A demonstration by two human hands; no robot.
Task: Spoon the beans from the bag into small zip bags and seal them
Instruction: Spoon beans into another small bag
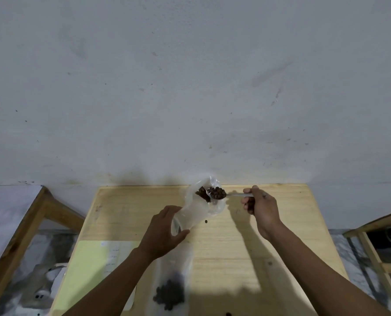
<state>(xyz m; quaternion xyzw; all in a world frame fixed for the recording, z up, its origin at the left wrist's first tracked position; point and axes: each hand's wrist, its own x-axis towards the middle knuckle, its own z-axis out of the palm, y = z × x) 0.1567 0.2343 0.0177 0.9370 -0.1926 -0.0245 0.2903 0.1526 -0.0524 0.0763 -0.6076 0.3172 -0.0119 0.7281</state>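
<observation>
My right hand [259,205] grips the handle of a metal spoon [233,195] whose bowl is heaped with dark beans [216,193], level over the far middle of the wooden table [269,236]. The spoon's bowl sits at the mouth of a clear plastic bag [195,210] that holds a few beans at its far end. My left hand [164,231] grips that bag's near end. A small clear zip bag [170,290] with a heap of beans inside lies flat near the table's front edge, below my left forearm.
A single loose bean [205,221] lies on the table by the bag, another [228,314] at the front edge. A pale yellow sheet [87,265] with a white paper covers the table's front left. Wooden frames stand left [30,224] and right [372,254]. A wall rises behind.
</observation>
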